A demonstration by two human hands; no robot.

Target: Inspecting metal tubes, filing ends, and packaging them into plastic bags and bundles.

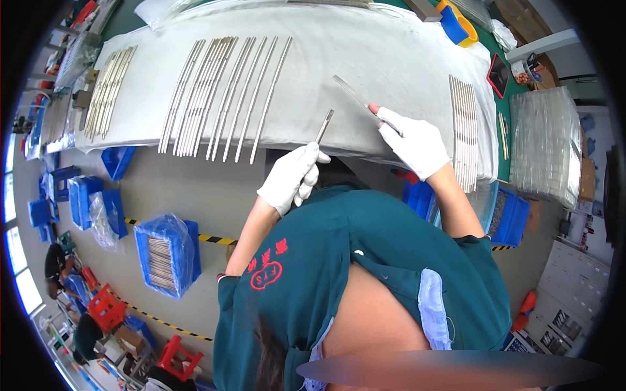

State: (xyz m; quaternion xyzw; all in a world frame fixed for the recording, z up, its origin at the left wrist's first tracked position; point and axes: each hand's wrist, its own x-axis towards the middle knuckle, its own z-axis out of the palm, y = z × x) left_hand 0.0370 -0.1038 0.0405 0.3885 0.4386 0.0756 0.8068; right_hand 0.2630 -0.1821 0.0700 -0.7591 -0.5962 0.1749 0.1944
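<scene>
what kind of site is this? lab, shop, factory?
Most likely a factory workbench. Rows of long metal strips lie on a white-covered table, blue parts bins sit on a floor marked with striped tape, and both gloved hands, left hand and right hand, each hold a strip.

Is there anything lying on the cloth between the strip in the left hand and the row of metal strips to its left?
Nothing visible. The left hand holds a short strip at the table's near edge, and the white cloth between it and the nearest strips is bare. The right hand is on the other side.
</scene>
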